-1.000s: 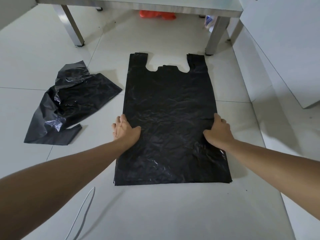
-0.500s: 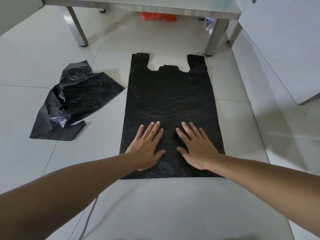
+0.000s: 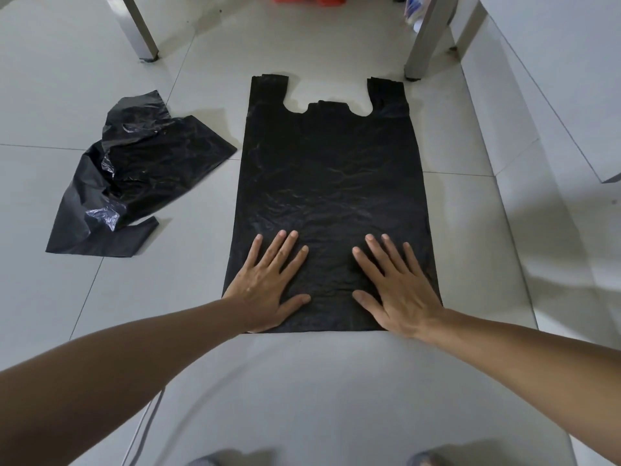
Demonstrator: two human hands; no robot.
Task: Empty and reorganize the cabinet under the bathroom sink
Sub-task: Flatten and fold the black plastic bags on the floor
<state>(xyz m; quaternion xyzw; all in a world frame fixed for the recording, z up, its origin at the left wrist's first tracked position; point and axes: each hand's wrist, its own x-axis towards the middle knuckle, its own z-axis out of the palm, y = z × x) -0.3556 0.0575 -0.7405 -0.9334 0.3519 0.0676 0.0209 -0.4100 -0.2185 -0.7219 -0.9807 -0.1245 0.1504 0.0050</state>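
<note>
Hands spread wider — left hand point(image 3: 268, 284), right hand point(image 3: 398, 287), flat on black bag point(image 3: 331, 176)

1 view only: your head camera, wide-angle, pitched steeply down and forward at the tiled floor point(image 3: 100, 314). It sits close above your outstretched forearms, which enter from both lower corners. The frame's top edge reaches the metal legs point(image 3: 141, 28) ahead. No 2nd view, so no overlap.

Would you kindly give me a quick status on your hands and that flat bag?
Left hand, right hand open, palms flat on flat black bag. Crumpled bag lies apart, left. Nothing in the way.
</note>
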